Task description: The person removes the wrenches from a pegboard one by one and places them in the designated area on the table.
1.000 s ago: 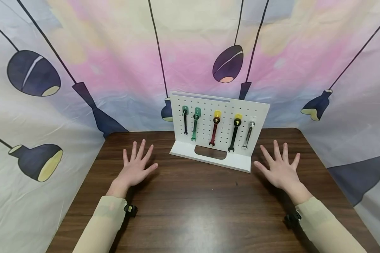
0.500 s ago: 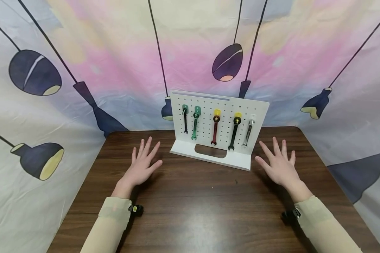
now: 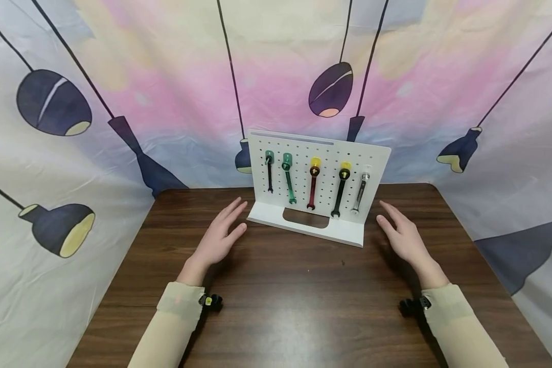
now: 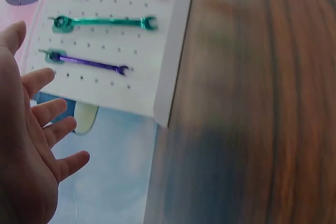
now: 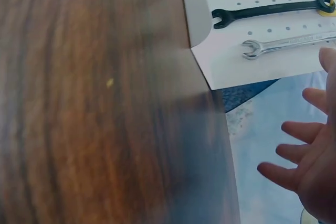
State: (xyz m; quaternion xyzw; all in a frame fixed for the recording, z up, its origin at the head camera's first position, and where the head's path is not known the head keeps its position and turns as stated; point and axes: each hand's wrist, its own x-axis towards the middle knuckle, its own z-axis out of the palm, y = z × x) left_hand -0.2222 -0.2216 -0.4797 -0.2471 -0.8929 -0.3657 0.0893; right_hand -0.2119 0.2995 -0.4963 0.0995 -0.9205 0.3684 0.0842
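A white pegboard stand (image 3: 263, 202) stands at the back of the table. Combination wrenches hang on it: a purple wrench (image 4: 89, 62), a green wrench (image 3: 289, 181), a red wrench (image 3: 313, 189), a black wrench (image 3: 340, 194) and a silver wrench (image 3: 361, 194). To the stand's left is my left hand (image 3: 215, 241), fingers extended and holding nothing; the left wrist view shows its fingers spread. My right hand (image 3: 406, 239) is just right of the stand, near the silver wrench's side. It too has straight fingers and touches no wrench.
The dark brown wooden table (image 3: 276, 291) spreads in front of both hands. A fabric backdrop (image 3: 165, 92) printed with hanging lamps surrounds its back and sides. Green and yellow hook mounts (image 3: 315, 162) hold several wrenches. The stand's base has an oblong cutout.
Both hands have turned palms inward, their fingers drawn closer together. My left hand has moved right, toward the stand. The green wrench's lower end has swung to the right.
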